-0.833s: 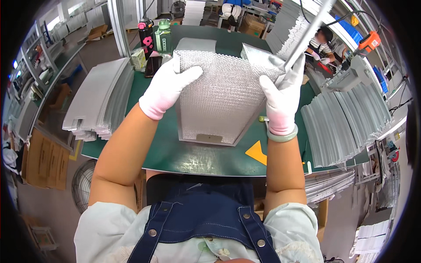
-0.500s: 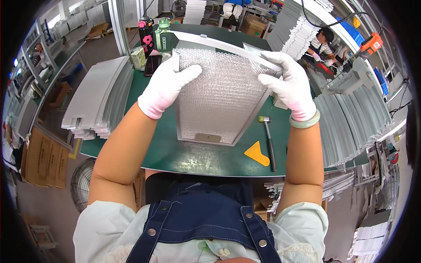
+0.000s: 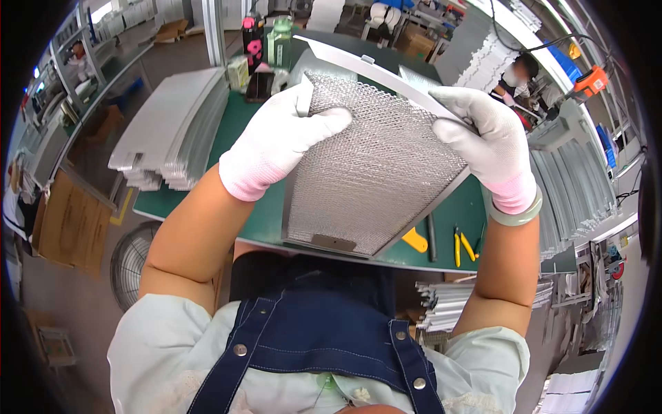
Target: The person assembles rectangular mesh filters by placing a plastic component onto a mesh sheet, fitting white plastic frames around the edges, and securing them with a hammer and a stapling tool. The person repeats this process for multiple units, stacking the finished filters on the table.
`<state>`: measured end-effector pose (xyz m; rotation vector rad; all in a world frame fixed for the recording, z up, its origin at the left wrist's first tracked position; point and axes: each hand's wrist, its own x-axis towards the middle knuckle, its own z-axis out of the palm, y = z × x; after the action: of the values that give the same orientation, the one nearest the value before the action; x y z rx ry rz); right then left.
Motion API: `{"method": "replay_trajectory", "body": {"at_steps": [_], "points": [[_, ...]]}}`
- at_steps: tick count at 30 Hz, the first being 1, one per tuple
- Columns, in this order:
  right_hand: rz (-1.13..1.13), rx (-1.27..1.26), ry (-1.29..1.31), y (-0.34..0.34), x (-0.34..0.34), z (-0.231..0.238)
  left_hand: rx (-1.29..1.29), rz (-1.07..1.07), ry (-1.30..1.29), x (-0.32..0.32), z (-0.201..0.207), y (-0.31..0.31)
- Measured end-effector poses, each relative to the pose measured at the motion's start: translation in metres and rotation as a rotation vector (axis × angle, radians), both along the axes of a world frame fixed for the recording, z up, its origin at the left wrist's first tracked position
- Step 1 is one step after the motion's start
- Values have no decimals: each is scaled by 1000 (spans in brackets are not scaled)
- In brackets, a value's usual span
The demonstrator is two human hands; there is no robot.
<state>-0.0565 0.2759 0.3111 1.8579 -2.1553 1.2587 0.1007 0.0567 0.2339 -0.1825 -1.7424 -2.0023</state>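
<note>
A silver metal mesh filter (image 3: 379,169) is tilted up over the green table, with metal edging down its sides and a small grey tab plate (image 3: 334,243) at its lower end. My left hand (image 3: 279,141), in a white glove, grips its upper left edge, thumb lying over the mesh. My right hand (image 3: 489,141), also gloved, is closed on the upper right corner, where a white metal frame strip (image 3: 386,71) meets it. Left of that corner, the strip stands away from the mesh's far edge. The fingers behind the panel are hidden.
Near the table's front edge lie a yellow scraper (image 3: 415,240), a dark tool handle (image 3: 432,238) and yellow-handled pliers (image 3: 465,247). Stacked panels (image 3: 172,124) stand at left, more (image 3: 569,186) at right. Bottles (image 3: 278,43) and a phone (image 3: 260,85) sit at the back. A co-worker (image 3: 517,76) is beyond.
Both hands have moved right with the mesh filter, and its lower end has come closer to me. It now covers part of the scraper and the hammer's head. Pliers have come into view.
</note>
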Motion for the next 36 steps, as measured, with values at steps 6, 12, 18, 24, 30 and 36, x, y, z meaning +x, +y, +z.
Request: {"method": "replay_trajectory", "body": {"at_steps": [6, 12, 18, 24, 30, 36], "points": [[-27, 222, -253, -9, -23, -89, 34, -39, -210, -12, -101, -10], [21, 370, -417, -27, -59, -149, 108, -52, -316, -28, -153, -17], [64, 329, -602, -31, -67, -156, 162, -72, -318, -28, -155, -18], [4, 283, -464, -31, -49, -148, -778, 868, 157, -31, -109, -7], [-28, 313, -401, -32, -41, -140, -1650, 53, -579, -82, -17, 14], [-26, 358, -298, -26, -46, -140, -1705, -279, -671, -91, -14, 8]]}}
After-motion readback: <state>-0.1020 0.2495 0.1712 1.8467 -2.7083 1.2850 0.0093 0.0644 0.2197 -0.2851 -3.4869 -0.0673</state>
